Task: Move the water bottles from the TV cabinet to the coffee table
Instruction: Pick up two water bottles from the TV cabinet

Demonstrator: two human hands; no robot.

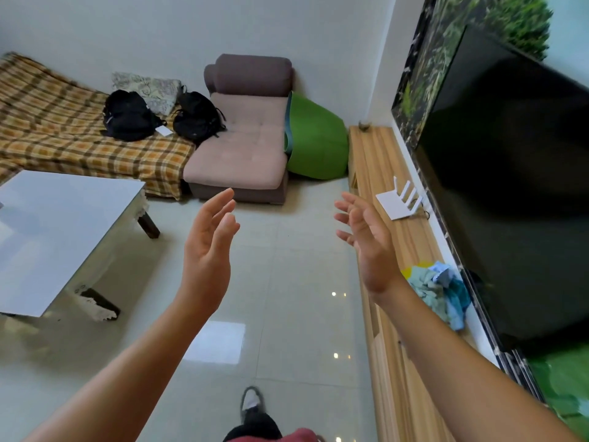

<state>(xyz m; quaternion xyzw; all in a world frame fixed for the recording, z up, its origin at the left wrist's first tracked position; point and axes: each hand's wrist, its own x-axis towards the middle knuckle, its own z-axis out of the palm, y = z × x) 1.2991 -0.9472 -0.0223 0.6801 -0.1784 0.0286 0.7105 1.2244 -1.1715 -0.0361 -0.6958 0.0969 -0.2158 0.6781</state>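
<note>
Two bare hands are hovering over the pale tiled floor (287, 282), both empty, fingers spread and loosely curled, palms turned toward each other.

Starting at nine o'clock, the coffee table (60, 231) is showing its white glossy top with dark legs and a lace cloth edge hanging beneath it; no bottle is showing on the part of the top in view. At ten o'clock a plaid blanket (63, 135) is covering a couch, and two black backpacks (127, 116) are sitting on it beside a patterned cushion (149, 87). At twelve o'clock a mauve sofa seat (242, 148) is standing against the wall, with a green bag (315, 141) leaning just beside it at one o'clock.

Near the centre, the left hand (208, 250) is rising open above the floor, and the right hand (366, 237) is hanging open at the near edge of the TV cabinet (382, 161).

Running from one to five o'clock, the wooden cabinet is carrying a white router (398, 202) with its antennas up, and nearer the person a heap of blue and teal cloths (443, 291). A large dark television (510, 173) is filling the wall at three o'clock.

No water bottles are showing anywhere in view, so their place cannot be told.

At six o'clock a grey shoe (251, 403) is standing on the tiles.
</note>
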